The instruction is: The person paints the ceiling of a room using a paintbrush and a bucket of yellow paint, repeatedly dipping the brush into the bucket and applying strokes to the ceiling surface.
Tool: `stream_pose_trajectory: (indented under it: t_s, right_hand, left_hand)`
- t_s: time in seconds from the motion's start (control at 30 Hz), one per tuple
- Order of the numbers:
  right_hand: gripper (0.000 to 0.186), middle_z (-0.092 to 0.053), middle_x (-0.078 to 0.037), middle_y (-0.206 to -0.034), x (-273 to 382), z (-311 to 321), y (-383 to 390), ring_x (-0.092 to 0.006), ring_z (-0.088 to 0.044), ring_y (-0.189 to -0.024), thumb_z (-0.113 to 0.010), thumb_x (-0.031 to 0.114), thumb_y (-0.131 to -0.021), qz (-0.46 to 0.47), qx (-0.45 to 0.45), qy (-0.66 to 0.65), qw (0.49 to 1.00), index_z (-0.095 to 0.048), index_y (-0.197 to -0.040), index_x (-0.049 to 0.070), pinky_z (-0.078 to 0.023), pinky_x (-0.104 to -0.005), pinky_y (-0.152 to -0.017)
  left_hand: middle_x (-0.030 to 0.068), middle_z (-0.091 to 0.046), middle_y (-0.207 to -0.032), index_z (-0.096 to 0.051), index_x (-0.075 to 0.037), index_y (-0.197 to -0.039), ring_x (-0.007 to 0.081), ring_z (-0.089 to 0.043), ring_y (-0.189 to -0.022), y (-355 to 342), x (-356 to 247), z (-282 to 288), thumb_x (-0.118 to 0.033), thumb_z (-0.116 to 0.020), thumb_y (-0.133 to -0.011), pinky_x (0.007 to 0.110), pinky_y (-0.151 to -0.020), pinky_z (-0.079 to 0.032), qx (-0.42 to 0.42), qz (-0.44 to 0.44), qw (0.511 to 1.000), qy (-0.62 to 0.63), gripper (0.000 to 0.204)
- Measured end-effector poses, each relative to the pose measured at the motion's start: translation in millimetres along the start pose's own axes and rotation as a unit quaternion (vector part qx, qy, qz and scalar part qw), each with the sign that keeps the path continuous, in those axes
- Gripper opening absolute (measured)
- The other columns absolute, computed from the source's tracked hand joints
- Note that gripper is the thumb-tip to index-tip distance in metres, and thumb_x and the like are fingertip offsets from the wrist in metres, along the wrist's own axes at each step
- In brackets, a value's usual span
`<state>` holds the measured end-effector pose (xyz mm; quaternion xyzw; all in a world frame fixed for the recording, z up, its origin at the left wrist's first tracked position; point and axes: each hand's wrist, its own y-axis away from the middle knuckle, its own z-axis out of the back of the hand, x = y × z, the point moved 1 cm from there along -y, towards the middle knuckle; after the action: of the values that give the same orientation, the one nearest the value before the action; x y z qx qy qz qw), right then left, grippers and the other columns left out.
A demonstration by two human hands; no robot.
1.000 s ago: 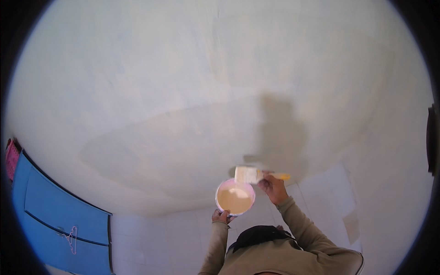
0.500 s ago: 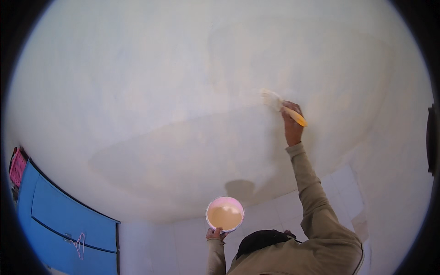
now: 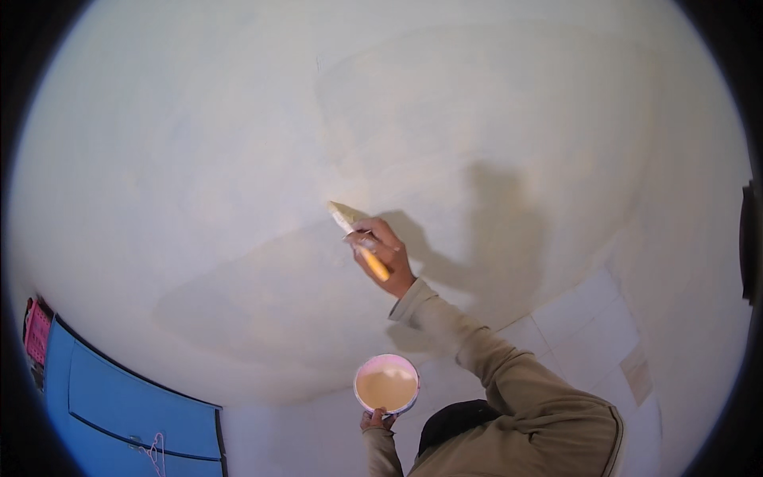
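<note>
My right hand (image 3: 388,248) grips a paintbrush (image 3: 373,262) with a yellow handle and whitish bristles, whose tip is at the pale wall (image 3: 199,159) near the middle of the view. My left hand (image 3: 378,421) holds a round pink-and-white tub (image 3: 363,370) of beige paint by its near edge, low in the view. The wall carries large, faintly darker damp-looking patches, and shadows of my arm and body fall to the right of the brush.
A blue cabinet (image 3: 127,381) with a pink hanger (image 3: 157,455) on it stands at lower left, with a pink basket (image 3: 36,330) beside its upper end. Pale tiles (image 3: 564,318) border the wall's bottom. A dark object (image 3: 745,242) sits at the far right rim.
The brush has moved from over the tub up onto the wall, then leftward and down. The tub in my left hand has shifted lower in the view.
</note>
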<state>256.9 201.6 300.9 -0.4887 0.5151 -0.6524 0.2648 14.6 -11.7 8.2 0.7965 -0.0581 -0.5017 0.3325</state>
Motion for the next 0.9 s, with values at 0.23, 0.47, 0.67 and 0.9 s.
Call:
stream_pose_trajectory:
  t_s: [0.23,0.47,0.67,0.9]
  right_hand:
    - [0.011,-0.061,-0.008,-0.102,-59.1,162.7,-14.9,-0.0183,-0.060,-0.093,-0.064,-0.003,-0.085,-0.060,-0.205,0.164,0.963,-0.062,-0.096,0.000,-0.051,-0.0294,-0.081]
    - [0.017,-0.057,-0.011,-0.104,-49.8,112.9,-11.4,-0.0238,-0.060,-0.095,-0.065,0.000,-0.082,-0.030,-0.182,0.249,0.951,-0.062,-0.099,0.002,-0.050,-0.0346,-0.083]
    - [0.023,-0.056,-0.011,-0.111,-17.5,26.2,16.3,-0.0270,-0.059,-0.099,-0.067,-0.002,-0.076,-0.040,0.010,0.034,0.999,-0.065,-0.098,0.004,-0.049,-0.0365,-0.085]
    - [0.013,-0.061,-0.009,-0.104,-74.0,194.5,-5.4,-0.0180,-0.061,-0.096,-0.060,-0.006,-0.083,-0.064,-0.112,0.096,0.987,-0.062,-0.094,0.002,-0.050,-0.0298,-0.084]
  left_hand:
    - [0.0176,-0.062,-0.094,-0.052,0.002,-0.102,0.0310,-0.066,-0.067,-6.9,6.0,2.9,-0.004,-0.065,-0.073,0.037,-0.051,-0.062,0.003,0.022,1.000,-0.021,0.032]
    - [0.0191,-0.062,-0.093,-0.051,0.002,-0.101,0.0317,-0.066,-0.062,-6.4,2.0,2.3,-0.004,-0.065,-0.073,0.038,-0.050,-0.062,-0.016,0.016,0.999,-0.026,0.031]
    - [0.0188,-0.062,-0.094,-0.052,0.002,-0.101,0.0313,-0.065,-0.067,3.1,-7.6,-1.4,-0.004,-0.065,-0.074,0.037,-0.050,-0.062,0.008,0.004,1.000,-0.022,0.030]
    - [0.0187,-0.062,-0.094,-0.053,0.003,-0.103,0.0320,-0.065,-0.072,-4.6,-2.6,1.1,-0.005,-0.065,-0.073,0.038,-0.052,-0.061,0.022,0.007,0.999,-0.040,0.033]
